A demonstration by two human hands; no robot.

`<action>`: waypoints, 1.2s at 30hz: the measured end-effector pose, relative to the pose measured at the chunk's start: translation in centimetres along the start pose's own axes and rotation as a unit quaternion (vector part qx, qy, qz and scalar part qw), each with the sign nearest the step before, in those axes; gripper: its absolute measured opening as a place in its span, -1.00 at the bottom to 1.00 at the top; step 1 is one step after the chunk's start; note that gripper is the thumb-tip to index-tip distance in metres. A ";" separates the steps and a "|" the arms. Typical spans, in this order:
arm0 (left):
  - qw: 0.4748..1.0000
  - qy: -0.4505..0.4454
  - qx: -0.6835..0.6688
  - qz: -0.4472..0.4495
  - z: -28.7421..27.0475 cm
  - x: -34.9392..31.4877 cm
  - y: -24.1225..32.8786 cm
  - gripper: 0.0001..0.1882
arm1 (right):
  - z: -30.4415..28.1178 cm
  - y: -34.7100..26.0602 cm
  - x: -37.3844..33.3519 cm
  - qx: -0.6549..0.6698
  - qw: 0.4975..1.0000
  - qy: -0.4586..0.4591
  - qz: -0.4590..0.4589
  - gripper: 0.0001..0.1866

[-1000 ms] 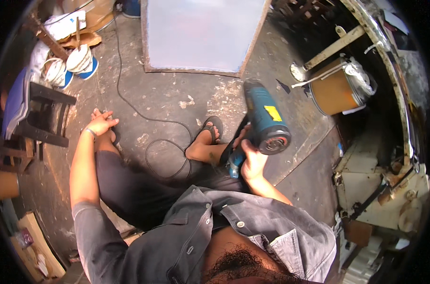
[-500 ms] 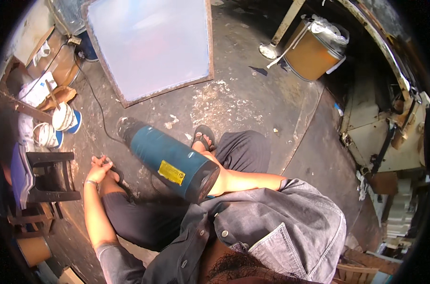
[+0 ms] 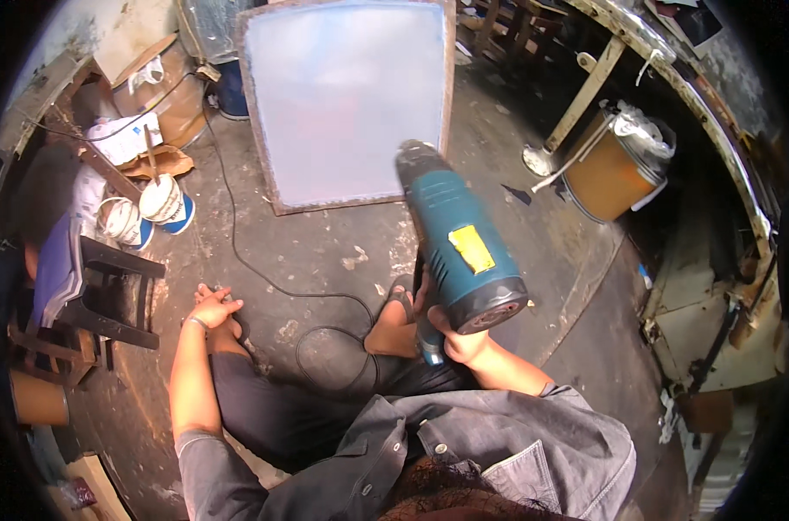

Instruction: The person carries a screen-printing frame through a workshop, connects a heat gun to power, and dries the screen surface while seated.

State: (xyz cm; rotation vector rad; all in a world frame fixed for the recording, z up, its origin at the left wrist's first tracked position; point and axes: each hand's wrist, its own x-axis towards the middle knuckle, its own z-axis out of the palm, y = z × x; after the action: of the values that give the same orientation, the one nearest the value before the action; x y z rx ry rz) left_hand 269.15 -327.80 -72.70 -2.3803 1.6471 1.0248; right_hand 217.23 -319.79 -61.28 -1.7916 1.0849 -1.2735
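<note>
My right hand (image 3: pixel 460 340) is wrapped round the handle of a teal heat gun (image 3: pixel 474 217) with a yellow label. The gun's dark nozzle points away from me and overlaps the lower right of a framed screen (image 3: pixel 342 104). That screen has a pale, bluish-white mesh and a worn brown frame, and it stands ahead of me. Empty, with its fingers apart, my left hand (image 3: pixel 212 310) hangs low over my left foot. Much of the right hand's grip is hidden behind the gun's body.
A black cord (image 3: pixel 303 293) loops over the stained floor. To the left are paint tubs (image 3: pixel 164 200) and a dark plastic stool (image 3: pixel 117 286) bearing purple-edged sheets. A brown drum (image 3: pixel 607 169) with plastic on top stands at the right, beside a metal table leg (image 3: pixel 585 95).
The heat gun has swung to the right and farther from me, its nozzle now in front of the screen. The whole view has shifted, and my left hand stays low over the foot.
</note>
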 end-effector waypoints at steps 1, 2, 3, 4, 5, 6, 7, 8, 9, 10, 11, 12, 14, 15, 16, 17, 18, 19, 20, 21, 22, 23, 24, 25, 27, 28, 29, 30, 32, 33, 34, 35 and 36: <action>1.000 0.007 -0.001 -0.002 0.0 0.2 -0.3 -0.17 | -0.1 0.4 0.5 -0.012 0.994 -0.068 -0.079 -0.70; 1.000 0.003 -0.014 -0.002 0.4 0.7 -0.8 -0.17 | 0.0 0.7 0.8 -0.024 0.978 -0.134 -0.158 -0.69; 1.000 0.000 -0.027 -0.002 0.6 1.1 -1.2 -0.17 | 1.4 1.6 0.4 0.036 0.979 -0.145 -0.140 -0.64; 0.999 -0.009 -0.042 0.000 0.7 1.3 -1.8 -0.17 | 2.0 2.7 0.6 -0.089 0.954 -0.233 -0.165 -0.62; 0.999 -0.005 -0.038 0.001 0.7 1.8 -1.9 -0.17 | 2.6 2.9 1.5 -0.214 0.907 -0.312 -0.183 -0.60; 0.998 -0.016 -0.062 0.001 0.9 1.9 -2.3 -0.16 | 2.8 -0.9 3.2 -0.149 0.935 -0.145 -0.289 -0.59; 0.996 -0.029 -0.083 0.006 0.8 2.0 -2.2 -0.15 | 3.4 -1.7 3.5 0.000 0.963 -0.141 -0.228 -0.62; 0.991 -0.058 -0.121 0.001 0.6 2.0 -1.9 -0.14 | 3.6 -3.1 4.1 0.115 0.965 -0.145 -0.183 -0.63; 0.991 -0.058 -0.119 0.003 0.5 2.0 -1.7 -0.14 | 3.5 -4.0 4.6 0.229 0.952 -0.148 -0.136 -0.65; 0.992 -0.048 -0.114 -0.001 0.5 1.9 -1.6 -0.13 | 2.7 -3.2 5.0 0.070 0.961 -0.123 -0.238 -0.68; 0.993 -0.038 -0.113 -0.007 0.7 1.8 -1.8 -0.13 | 2.0 -2.8 5.3 -0.090 0.934 -0.097 -0.332 -0.70; 0.992 -0.038 -0.116 -0.007 0.7 1.8 -2.0 -0.13 | 2.1 -2.8 5.2 0.137 0.961 -0.128 -0.202 -0.74; 0.996 -0.023 -0.087 -0.005 0.7 1.9 -2.4 -0.14 | 0.0 -3.7 6.2 0.108 0.978 -0.097 -0.152 -0.58; 0.995 -0.026 -0.093 -0.003 0.6 1.8 -1.6 -0.14 | -0.5 -4.3 6.6 0.145 0.985 -0.050 -0.075 -0.39; 0.998 -0.014 -0.058 0.003 0.1 1.5 -0.9 -0.15 | -0.8 -5.5 7.1 0.161 0.985 0.007 -0.062 -0.38; 1.000 0.001 -0.025 0.006 0.1 1.0 -0.4 -0.16 | -1.0 -7.0 7.5 0.178 0.981 0.060 -0.049 -0.37; 1.000 -0.005 -0.028 -0.002 0.2 1.0 -1.1 -0.16 | -1.1 -8.0 8.1 0.199 0.976 0.085 -0.037 -0.35; 0.999 -0.003 -0.038 -0.008 0.6 0.8 -1.7 -0.16 | -0.6 -8.5 8.3 0.227 0.964 0.134 -0.036 -0.35; 1.000 0.001 0.003 -0.010 -0.2 -0.5 1.3 -0.15 | -0.8 -8.5 8.5 0.229 0.960 0.153 -0.043 -0.35; 0.999 0.013 0.042 -0.020 -0.8 -2.0 2.4 -0.13 | -0.8 -8.7 8.7 0.239 0.955 0.165 -0.052 -0.35; 1.000 -0.009 0.008 -0.009 -0.5 -1.0 1.0 -0.13 | -0.8 -9.0 8.9 0.241 0.956 0.161 -0.053 -0.35; 1.000 -0.007 0.008 -0.011 -0.3 -1.0 0.7 -0.13 | -0.7 -9.2 9.1 0.239 0.959 0.143 -0.060 -0.36; 1.000 -0.001 0.018 -0.015 -0.3 -1.1 0.5 -0.15 | -0.5 -9.2 9.3 0.237 0.961 0.126 -0.066 -0.37; 0.999 0.004 0.028 -0.020 -0.2 -1.2 0.3 -0.16 | -0.3 -9.0 9.5 0.242 0.960 0.126 -0.066 -0.37; 1.000 0.003 0.021 -0.017 0.1 -0.9 0.0 -0.16 | 0.1 -7.6 9.5 0.249 0.964 0.001 -0.094 -0.37; 1.000 0.001 0.010 -0.011 0.0 -0.7 0.1 -0.17 | 0.6 -5.3 9.3 0.215 0.966 -0.057 -0.128 -0.39; 1.000 -0.001 0.019 -0.008 -0.3 -0.9 0.8 -0.17 | -0.1 -3.5 8.8 0.072 0.960 -0.135 -0.234 -0.71; 1.000 -0.010 0.012 -0.007 -0.7 -1.1 1.8 -0.17 | 0.9 -2.5 8.3 0.198 0.962 -0.164 -0.088 -0.71; 1.000 0.005 0.011 -0.013 -0.5 -0.3 1.6 -0.17 | 2.2 -2.7 8.2 0.323 0.927 -0.183 0.058 -0.71; 1.000 0.008 0.013 -0.015 0.2 0.3 0.1 -0.17 | 2.1 -4.2 8.8 0.191 0.962 -0.132 -0.147 -0.71; 1.000 0.003 -0.014 -0.016 0.7 0.9 -1.4 -0.17 | 2.0 -5.2 9.2 0.046 0.936 -0.070 -0.342 -0.71; 0.999 -0.002 -0.042 -0.013 1.0 1.5 -2.5 -0.16 | 1.8 -5.2 9.2 0.045 0.935 -0.068 -0.345 -0.71; 1.000 0.013 -0.011 0.002 1.2 1.8 -2.9 -0.16 | 1.4 -4.9 8.9 0.113 0.951 -0.086 -0.273 -0.72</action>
State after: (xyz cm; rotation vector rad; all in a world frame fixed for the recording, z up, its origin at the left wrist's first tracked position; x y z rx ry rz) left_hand 271.46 -327.50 -75.51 -2.4164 1.6589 1.0224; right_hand 221.30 -325.68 -53.88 -2.0471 0.3283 -1.4471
